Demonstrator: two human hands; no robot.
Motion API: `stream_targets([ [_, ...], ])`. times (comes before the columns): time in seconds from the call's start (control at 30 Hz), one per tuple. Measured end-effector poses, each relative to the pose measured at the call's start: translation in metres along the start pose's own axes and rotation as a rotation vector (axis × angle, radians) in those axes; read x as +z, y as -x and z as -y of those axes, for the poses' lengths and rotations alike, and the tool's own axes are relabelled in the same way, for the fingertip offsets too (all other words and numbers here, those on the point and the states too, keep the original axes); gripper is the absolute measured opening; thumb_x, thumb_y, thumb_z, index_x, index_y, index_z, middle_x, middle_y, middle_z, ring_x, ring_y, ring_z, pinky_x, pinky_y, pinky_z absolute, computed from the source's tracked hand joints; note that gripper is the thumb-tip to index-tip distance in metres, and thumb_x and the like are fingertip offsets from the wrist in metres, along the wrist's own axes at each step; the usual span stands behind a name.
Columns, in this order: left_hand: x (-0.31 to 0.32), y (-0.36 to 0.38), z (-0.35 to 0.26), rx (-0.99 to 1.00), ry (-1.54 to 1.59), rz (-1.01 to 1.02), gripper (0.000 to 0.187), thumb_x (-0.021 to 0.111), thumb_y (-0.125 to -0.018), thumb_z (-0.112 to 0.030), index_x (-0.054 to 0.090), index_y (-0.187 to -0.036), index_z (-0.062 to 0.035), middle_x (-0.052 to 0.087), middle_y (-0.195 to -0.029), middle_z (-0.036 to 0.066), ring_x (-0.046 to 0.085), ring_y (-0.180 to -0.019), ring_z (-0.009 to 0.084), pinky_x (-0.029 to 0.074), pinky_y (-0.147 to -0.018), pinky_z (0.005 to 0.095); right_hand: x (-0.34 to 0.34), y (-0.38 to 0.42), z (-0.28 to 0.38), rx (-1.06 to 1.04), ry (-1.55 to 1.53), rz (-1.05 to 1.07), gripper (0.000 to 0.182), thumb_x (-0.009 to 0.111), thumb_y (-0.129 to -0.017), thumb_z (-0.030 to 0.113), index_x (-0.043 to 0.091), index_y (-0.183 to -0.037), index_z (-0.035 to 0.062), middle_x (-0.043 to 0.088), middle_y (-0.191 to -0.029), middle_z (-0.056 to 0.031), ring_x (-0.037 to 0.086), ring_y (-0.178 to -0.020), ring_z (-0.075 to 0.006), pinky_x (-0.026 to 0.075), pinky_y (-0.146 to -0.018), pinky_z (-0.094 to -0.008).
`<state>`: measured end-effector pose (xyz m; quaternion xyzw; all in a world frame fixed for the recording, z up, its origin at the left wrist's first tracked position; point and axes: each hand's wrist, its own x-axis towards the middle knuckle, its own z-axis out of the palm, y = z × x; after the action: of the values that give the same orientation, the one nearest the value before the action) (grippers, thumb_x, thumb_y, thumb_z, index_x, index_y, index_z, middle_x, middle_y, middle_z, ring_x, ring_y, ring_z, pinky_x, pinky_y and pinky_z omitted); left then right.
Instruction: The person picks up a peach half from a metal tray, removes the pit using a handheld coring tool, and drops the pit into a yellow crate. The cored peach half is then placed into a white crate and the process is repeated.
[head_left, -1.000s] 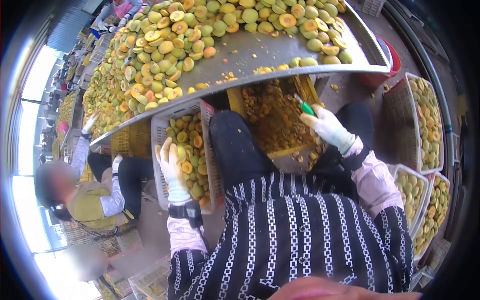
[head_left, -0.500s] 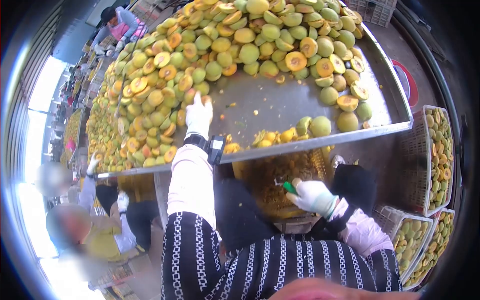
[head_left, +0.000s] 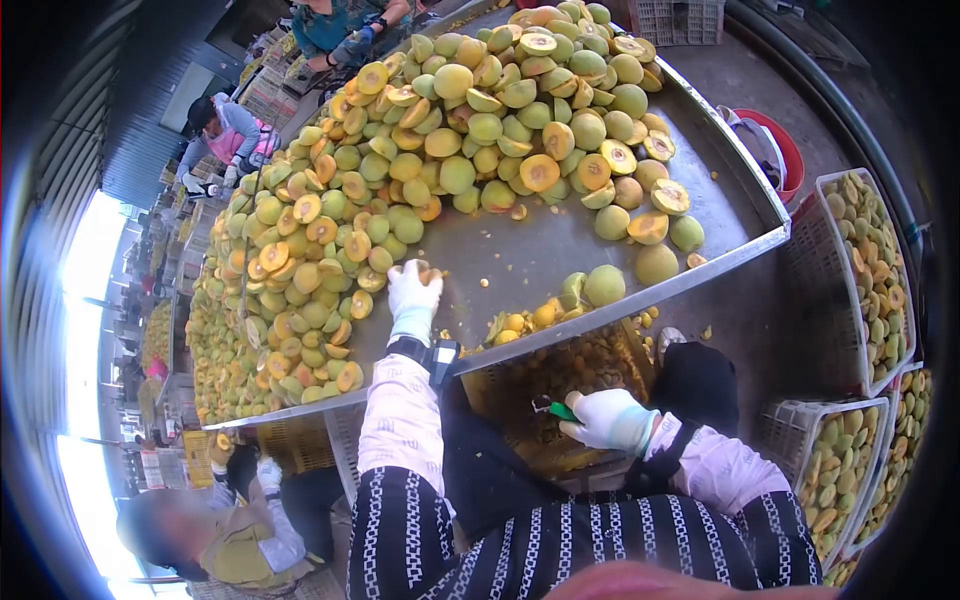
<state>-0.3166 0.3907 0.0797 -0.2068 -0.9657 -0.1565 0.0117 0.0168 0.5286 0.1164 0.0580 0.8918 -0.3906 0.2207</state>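
Observation:
My left hand (head_left: 413, 292), in a white glove, is over the metal tray (head_left: 480, 235). Its fingers are curled round a peach (head_left: 429, 274), of which only a small orange-brown part shows. Beside it, to the left and beyond, lies a big pile of green-yellow peaches (head_left: 457, 175), many cut in half. My right hand (head_left: 612, 420), also gloved, is closed on a green-handled pitting tool (head_left: 562, 411) with a small metal end pointing left. Below that tool is a yellow crate (head_left: 560, 455) holding peach scraps. Yellow scraps (head_left: 530, 318) lie along the tray's near edge.
Crates of peaches (head_left: 868, 270) stand at the right, with another crate (head_left: 815, 470) nearer me. A red basin (head_left: 785, 150) is beyond the tray's right corner. A co-worker (head_left: 240, 530) sits at lower left; others (head_left: 228, 135) work farther off.
My left hand has drawn back from the pile with a peach in its fingers. My right hand moved slightly left and the light piece at its fingertips is gone. The view has shifted.

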Motion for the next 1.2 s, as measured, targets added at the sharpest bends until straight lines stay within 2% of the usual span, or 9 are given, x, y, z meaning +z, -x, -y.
stream_targets([
  [0.17,0.012,0.015,0.008,-0.025,-0.031,-0.073,0.041,0.072,-0.079,-0.030,0.058,-0.112,-0.0112,0.059,-0.111,0.015,0.058,-0.101,0.0332,0.047,-0.091,0.0408,0.007,-0.002,-0.011,0.002,0.053,-0.070,0.036,0.055,-0.087,0.038,0.058,-0.095,0.0023,0.066,-0.077,-0.0196,0.065,-0.075,-0.0394,0.051,-0.069,-0.0476],
  [0.3,-0.025,0.049,-0.003,-0.379,1.595,0.035,0.027,0.064,-0.085,-0.025,0.060,-0.108,-0.0113,0.058,-0.088,0.000,0.052,-0.073,0.0083,0.042,-0.064,0.0186,0.010,0.004,-0.018,0.013,0.076,-0.166,0.035,0.056,-0.087,0.037,0.058,-0.093,0.0026,0.065,-0.076,-0.0212,0.065,-0.076,-0.0406,0.051,-0.070,-0.0477],
  [0.33,-0.018,0.043,0.019,-0.171,1.884,0.209,0.028,0.058,-0.087,-0.027,0.059,-0.109,-0.0093,0.060,-0.094,0.003,0.056,-0.082,0.0128,0.048,-0.069,0.0248,0.012,0.005,-0.021,0.003,0.084,-0.199,0.035,0.057,-0.087,0.037,0.058,-0.093,0.0029,0.065,-0.077,-0.0216,0.065,-0.076,-0.0407,0.051,-0.070,-0.0477],
  [0.37,-0.037,0.058,0.006,-0.411,2.125,0.148,0.035,0.054,-0.086,-0.029,0.058,-0.114,-0.0080,0.061,-0.103,0.007,0.058,-0.095,0.0192,0.052,-0.079,0.0342,0.013,0.007,-0.023,-0.006,0.094,-0.227,0.034,0.057,-0.087,0.037,0.058,-0.093,0.0032,0.065,-0.077,-0.0221,0.065,-0.076,-0.0407,0.051,-0.070,-0.0476],
  [0.4,-0.047,0.076,0.005,-0.295,2.353,0.259,0.042,0.055,-0.085,-0.030,0.057,-0.119,-0.0060,0.061,-0.110,0.013,0.058,-0.103,0.0275,0.051,-0.087,0.0412,0.013,0.009,-0.023,0.007,0.083,-0.220,0.033,0.057,-0.088,0.036,0.057,-0.095,0.0042,0.065,-0.078,-0.0225,0.065,-0.077,-0.0408,0.051,-0.070,-0.0475],
  [0.5,-0.073,0.135,-0.017,-0.134,2.570,0.410,0.049,0.054,-0.088,-0.030,0.050,-0.127,-0.0001,0.053,-0.127,0.022,0.055,-0.112,0.0362,0.051,-0.092,0.0442,0.014,0.015,-0.027,0.044,0.030,-0.296,0.035,0.057,-0.089,0.037,0.055,-0.108,0.0077,0.065,-0.081,-0.0232,0.064,-0.081,-0.0413,0.050,-0.072,-0.0472],
  [0.7,-0.082,0.234,-0.050,-0.258,2.678,0.439,0.044,0.056,-0.092,-0.028,0.052,-0.124,0.0013,0.054,-0.124,0.023,0.054,-0.114,0.0366,0.052,-0.093,0.0433,0.026,0.069,0.017,-0.024,-0.486,-0.441,0.044,0.064,-0.088,0.023,0.050,-0.129,0.0135,0.066,-0.087,-0.0181,0.066,-0.079,-0.0338,0.051,-0.068,-0.0382],
  [0.83,-0.082,0.276,-0.069,-0.383,2.556,0.509,0.045,0.051,-0.096,-0.041,0.056,-0.118,-0.0019,0.060,-0.111,0.020,0.060,-0.103,0.0330,0.055,-0.086,0.0387,0.039,0.103,0.047,-0.378,0.106,-0.838,0.047,0.070,-0.077,0.018,0.059,-0.122,0.0176,0.066,-0.086,-0.0110,0.066,-0.073,-0.0297,0.052,-0.063,-0.0375],
  [1.2,-0.092,0.323,-0.094,-0.379,1.999,0.368,0.051,0.042,-0.096,-0.053,0.060,-0.113,-0.0077,0.068,-0.101,0.012,0.066,-0.078,0.0171,0.051,-0.059,0.0240,0.044,0.124,0.075,-0.404,0.540,-0.773,0.048,0.071,-0.075,0.019,0.059,-0.122,0.0173,0.058,-0.069,-0.0053,0.061,-0.058,-0.0255,0.048,-0.054,-0.0357],
])
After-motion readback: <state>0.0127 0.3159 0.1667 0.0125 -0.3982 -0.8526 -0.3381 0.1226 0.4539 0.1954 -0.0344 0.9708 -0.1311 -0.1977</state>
